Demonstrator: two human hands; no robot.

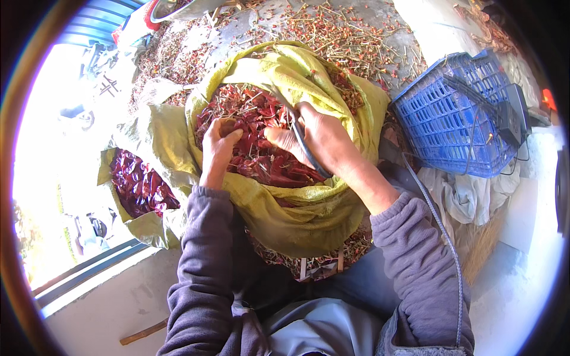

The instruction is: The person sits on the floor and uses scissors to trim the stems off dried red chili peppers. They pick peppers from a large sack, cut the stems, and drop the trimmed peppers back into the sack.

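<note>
A yellow-green woven sack (276,227) stands before me with its mouth rolled open, filled with dried red chili peppers (271,167) and loose stems. Over the left part of its mouth, my left hand (221,141) has its thumb and fingers curled close together; whether a pepper is between them cannot be told. My right hand (318,138) grips scissors (300,133) with dark handles, the blades pointing up and left over the sack's rim. Its thumb reaches out over the peppers.
To the left, another sack (153,229) holds glossy dark red peppers (142,182). A blue plastic crate (445,129) with a black device stands at the right, beside a hanging grey cord (438,213). Cut stems (352,40) litter the floor beyond. A metal basin (187,11) is at the top.
</note>
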